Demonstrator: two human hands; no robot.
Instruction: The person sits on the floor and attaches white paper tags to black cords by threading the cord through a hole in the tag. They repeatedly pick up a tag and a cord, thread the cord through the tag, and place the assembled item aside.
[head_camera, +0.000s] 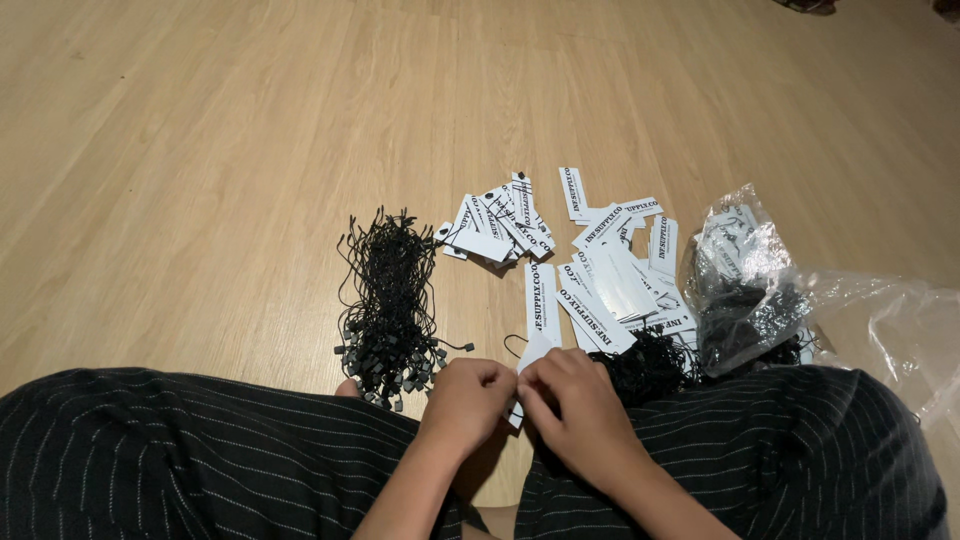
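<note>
My left hand and my right hand meet just above my lap, both pinching the near end of a long white printed paper tag. A thin black string loop pokes out beside the tag, near my fingertips. Left of my hands lies a bundle of black string fasteners with small plastic ends. Beyond the hands lie a small fanned pile of white tags with strings attached and a larger loose pile of plain white tags.
I sit on a light wooden floor with my legs in dark pinstriped trousers spread at the frame's bottom. A crumpled clear plastic bag holding more tags and black strings lies at the right. Another black string heap sits by my right knee.
</note>
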